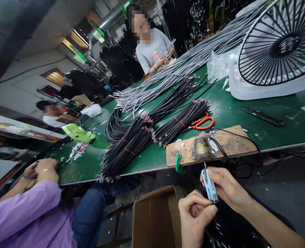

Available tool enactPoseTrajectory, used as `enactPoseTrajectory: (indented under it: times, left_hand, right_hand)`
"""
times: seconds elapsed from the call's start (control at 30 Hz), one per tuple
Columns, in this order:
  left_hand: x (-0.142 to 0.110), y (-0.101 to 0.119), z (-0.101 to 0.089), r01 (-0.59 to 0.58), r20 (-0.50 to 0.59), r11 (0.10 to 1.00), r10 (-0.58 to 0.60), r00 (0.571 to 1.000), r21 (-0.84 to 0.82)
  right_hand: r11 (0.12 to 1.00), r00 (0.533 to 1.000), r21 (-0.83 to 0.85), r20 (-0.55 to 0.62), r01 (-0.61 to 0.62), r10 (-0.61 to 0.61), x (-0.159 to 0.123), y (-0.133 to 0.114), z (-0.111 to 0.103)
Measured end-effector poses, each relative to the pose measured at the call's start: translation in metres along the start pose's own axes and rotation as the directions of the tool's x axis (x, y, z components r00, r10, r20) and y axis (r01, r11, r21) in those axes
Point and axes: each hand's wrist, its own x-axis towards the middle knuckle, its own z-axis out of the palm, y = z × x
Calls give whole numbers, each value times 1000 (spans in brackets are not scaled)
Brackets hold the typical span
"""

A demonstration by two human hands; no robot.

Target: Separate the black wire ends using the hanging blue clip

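Observation:
My right hand [226, 187] is closed round a light blue tool [209, 184] with a thin metal tip that points up at the wooden board [232, 143]. My left hand [195, 212] is curled in a pinch just below it, touching the tool's lower end; what it pinches is too small to make out. Both hands hang below the front edge of the green table [245, 110]. On the board sits a dark, crusted solder pot [202, 148] with a black cable. Bundles of black wires [131, 144] with red ties lie to the left.
An open cardboard box [154, 217] stands below my hands. Orange-handled scissors [202, 121], black pliers [263, 116], a white fan [276, 48] and grey wire bundles [183, 69] are on the table. A person in a purple sleeve [23, 210] sits at left; another person in grey [152, 48] works at the far end.

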Motion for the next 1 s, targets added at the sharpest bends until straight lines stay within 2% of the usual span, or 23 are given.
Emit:
enactPoseTrajectory:
  times: [0.2,0.37,0.43,0.5,0.63,0.73,0.87,0.93,1.0]
  left_hand:
    - [-1,1,3,33,-13,998,-34,999,-62]
    - [-3,-2,2,18,-30,994,-21,999,-109]
    - [-5,-4,1,2,-38,995,-6,999,-104]
    - [-7,-8,-1,-9,-48,995,4,999,-103]
    - [-9,-22,-5,28,-66,989,-37,997,-143]
    - [-10,-33,-8,111,-81,982,-124,989,-156]
    - [-10,-39,-9,165,-150,960,-202,968,-228]
    - [-11,-39,-9,172,-155,944,-221,963,-283]
    - [-11,-38,-10,172,-151,932,-230,962,-320]
  right_hand:
    - [998,998,54,-41,-43,45,-2,6,-3]
    - [991,994,115,-71,-72,81,-7,18,-26]
    - [998,996,46,-76,-44,47,-11,19,-38]
    - [995,994,-95,-114,-7,-4,-18,18,-47]
    - [895,983,-445,-142,39,-113,-39,17,-55]
    - [789,978,-603,-68,116,-195,-54,16,-47]
    - [672,959,-702,59,237,-276,-60,18,-36]
    - [669,967,-717,25,195,-254,-58,26,-40]
    - [715,983,-697,-93,50,-159,-59,43,-52]
